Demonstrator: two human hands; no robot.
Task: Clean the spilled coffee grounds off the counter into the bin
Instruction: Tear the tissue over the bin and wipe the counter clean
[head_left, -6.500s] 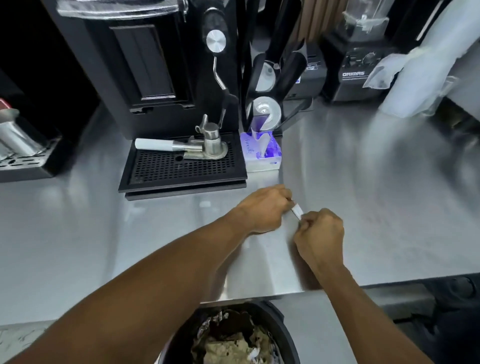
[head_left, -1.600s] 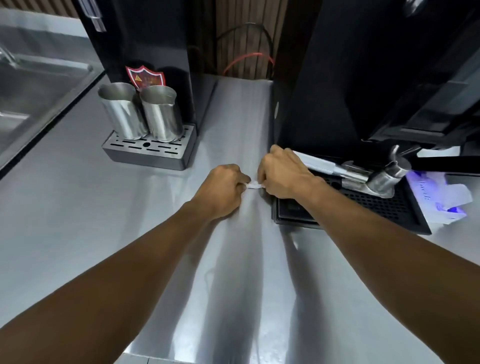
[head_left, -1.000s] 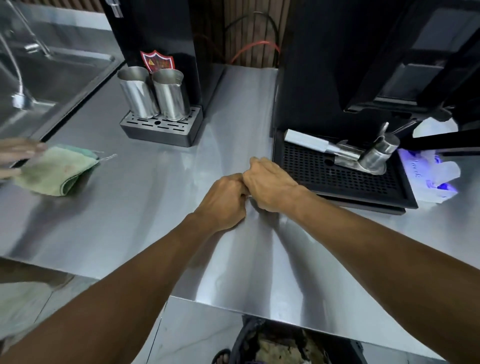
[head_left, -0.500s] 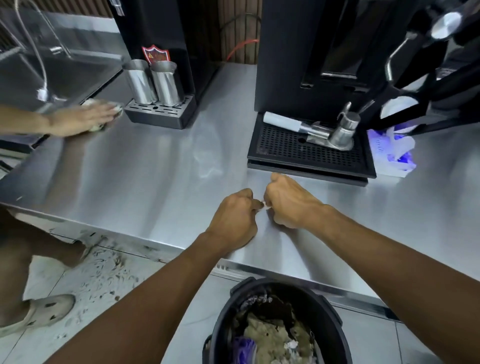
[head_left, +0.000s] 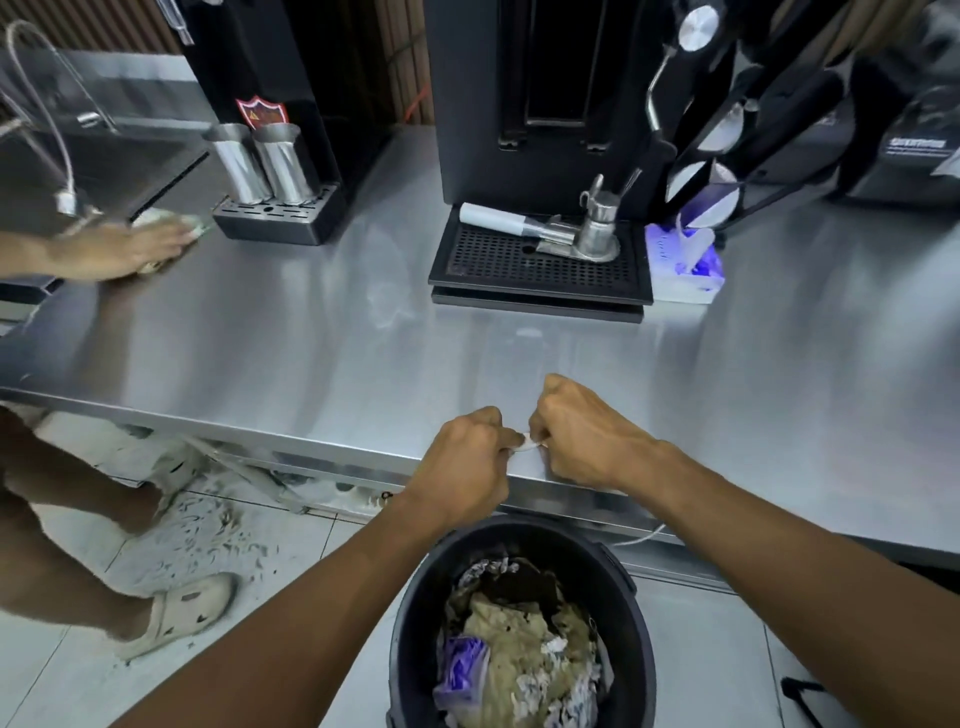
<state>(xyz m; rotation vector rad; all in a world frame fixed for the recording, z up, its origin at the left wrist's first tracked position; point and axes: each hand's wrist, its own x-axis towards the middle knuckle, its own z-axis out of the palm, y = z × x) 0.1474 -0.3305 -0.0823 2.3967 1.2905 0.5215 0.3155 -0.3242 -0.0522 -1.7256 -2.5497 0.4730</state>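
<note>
- Dragging toward the edge is judged to be the step in hand: a small white scrap (head_left: 529, 441) is pinched between the curled fingers of the left hand (head_left: 467, 457) and the right hand (head_left: 582, 436), at the front edge of the counter (head_left: 311, 353).
- No loose coffee grounds can be made out on the steel, and whether any are gathered under the scrap cannot be told.
- The bin (head_left: 415, 629) stands on the floor directly below the hands, already holding crumpled waste and a dark patch.
- The scrap should be kept pressed to the steel right up to the lip, so that no line of grounds is left behind.
- The pinch should be released only once both hands are past the edge and over the bin's mouth, not over the tiles.
- Compared with half a second earlier, both hands are seen nearer the front edge, well apart from the drip tray (head_left: 540, 265), and more of the bin is in view beneath them.
- The pinch on the scrap is unchanged, and a second person's hand (head_left: 130, 249) is again seen on a cloth at the far left.
</note>
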